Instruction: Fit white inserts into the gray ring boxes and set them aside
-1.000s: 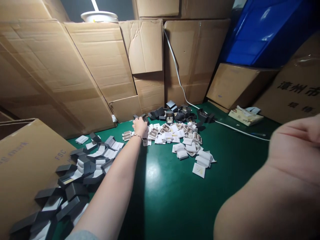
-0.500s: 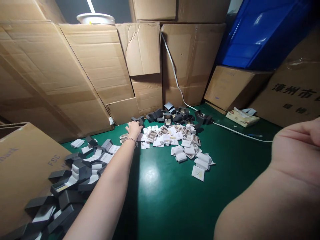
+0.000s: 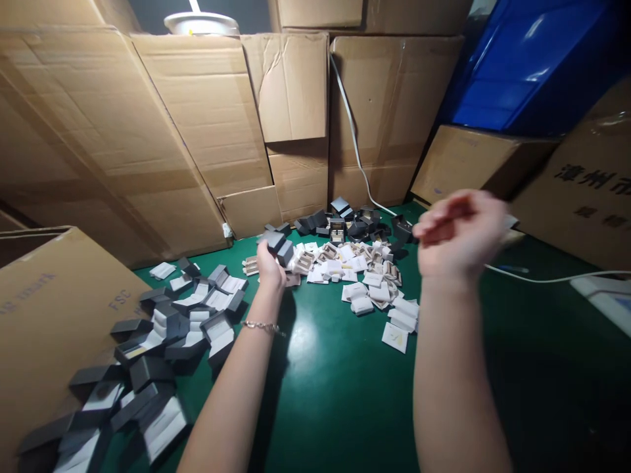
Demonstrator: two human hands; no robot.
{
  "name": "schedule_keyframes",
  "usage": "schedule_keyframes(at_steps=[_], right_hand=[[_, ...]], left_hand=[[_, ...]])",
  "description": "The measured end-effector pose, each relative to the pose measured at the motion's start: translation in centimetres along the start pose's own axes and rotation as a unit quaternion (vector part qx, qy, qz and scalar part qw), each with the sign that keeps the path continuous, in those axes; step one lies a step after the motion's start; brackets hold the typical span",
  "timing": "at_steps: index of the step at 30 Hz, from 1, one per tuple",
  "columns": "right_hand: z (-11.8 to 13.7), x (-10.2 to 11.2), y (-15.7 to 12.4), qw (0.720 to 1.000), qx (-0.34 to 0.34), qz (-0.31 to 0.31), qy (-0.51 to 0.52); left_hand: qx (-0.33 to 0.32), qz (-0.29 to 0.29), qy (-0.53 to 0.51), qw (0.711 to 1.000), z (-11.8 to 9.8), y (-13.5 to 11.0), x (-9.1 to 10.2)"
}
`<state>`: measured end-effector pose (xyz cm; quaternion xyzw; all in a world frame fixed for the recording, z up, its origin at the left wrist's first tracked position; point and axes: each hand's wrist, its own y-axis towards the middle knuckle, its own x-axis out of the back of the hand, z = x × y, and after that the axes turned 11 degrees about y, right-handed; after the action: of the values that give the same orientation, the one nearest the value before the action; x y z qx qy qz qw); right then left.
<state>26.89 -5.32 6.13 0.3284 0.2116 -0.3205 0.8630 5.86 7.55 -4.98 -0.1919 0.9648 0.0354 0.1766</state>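
Observation:
My left hand (image 3: 272, 268), with a bracelet at the wrist, holds a small dark grey gift box (image 3: 276, 243) above the far side of the green table. My right hand (image 3: 461, 236) is raised to the right of the piles, slightly blurred. Its fingers are loosely curled with the thumb apart, and I see nothing in it. Beyond and beside the left hand lie a heap of small white paper packets and inserts (image 3: 335, 268) and a cluster of dark boxes (image 3: 362, 226). More dark boxes with white linings (image 3: 162, 328), many opened out, spread along the left.
Cardboard cartons (image 3: 197, 118) wall off the back, with a white cable (image 3: 352, 125) hanging down onto the table (image 3: 325, 381). An open carton (image 3: 69, 328) stands at left. A blue bin (image 3: 522, 66) rests on a carton at right. A white lamp (image 3: 202, 25) sits above.
My left hand has lifted a dark box from the far edge of the pile. My right hand has swung inward from the right edge. The view has shifted slightly.

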Motion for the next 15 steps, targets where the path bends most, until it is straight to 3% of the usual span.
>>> schedule_keyframes(at_steps=[2,3,4,5,7,11,15], right_hand=[[-3.8,-0.9,-0.2,0.979,-0.082,0.084,-0.167],[-5.8,-0.9,-0.3,0.942,-0.113,0.135,-0.286],[-7.7,-0.5,-0.5,0.877,-0.143,0.203,-0.411],[-9.4,-0.1,-0.8,0.793,-0.169,0.261,-0.523],[-12.2,0.8,-1.6,0.731,-0.210,0.292,-0.579],[-14.8,1.6,-2.8,0.675,-0.238,0.294,-0.634],[-15.5,1.5,-3.1,0.651,-0.236,0.285,-0.662]], left_hand=[[0.146,0.025,-0.079,0.986,-0.2,-2.7,1.1],[0.190,0.039,-0.100,0.976,-0.2,-3.8,1.7],[0.216,0.050,-0.118,0.968,-0.2,-4.7,2.3],[0.239,0.063,-0.132,0.960,-0.1,-5.3,2.9],[0.283,0.094,-0.147,0.943,0.3,-6.1,4.0],[0.332,0.121,-0.186,0.917,1.6,-6.1,5.5],[0.369,0.142,-0.195,0.898,2.4,-5.8,6.0]])
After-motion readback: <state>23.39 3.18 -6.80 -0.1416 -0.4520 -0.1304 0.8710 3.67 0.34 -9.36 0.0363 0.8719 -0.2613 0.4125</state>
